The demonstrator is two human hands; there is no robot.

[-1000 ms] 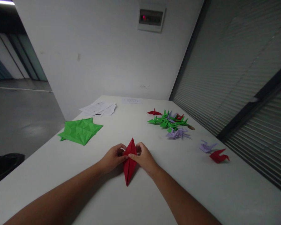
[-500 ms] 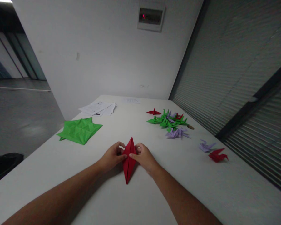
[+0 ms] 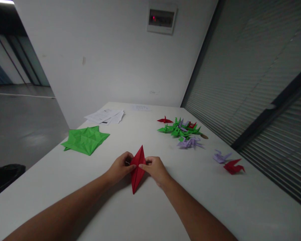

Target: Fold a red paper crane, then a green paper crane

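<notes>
Well to the left of the red paper diamond (image 3: 138, 174), beyond the edge of the white surface (image 3: 145, 219), we see part of a black bin (image 3: 6, 177). Nearer the diamond on that side lie creased green sheets (image 3: 86, 140), and past them, farther back, overlapping printed pages (image 3: 105, 116). Our left hand (image 3: 120, 168) pinches the diamond's left edge, thumb on the front face. The diamond stands between our two hands, its long points aimed toward and away from us; we cannot tell whether its near tip touches the surface. Our right hand (image 3: 156, 169) pinches its right edge, thumb near the centre line. Behind and right of the diamond sits a heap of green, lilac and red cranes (image 3: 180, 129); farther right of it, a lilac crane (image 3: 221, 156) adjoins a red crane (image 3: 233, 166).
</notes>
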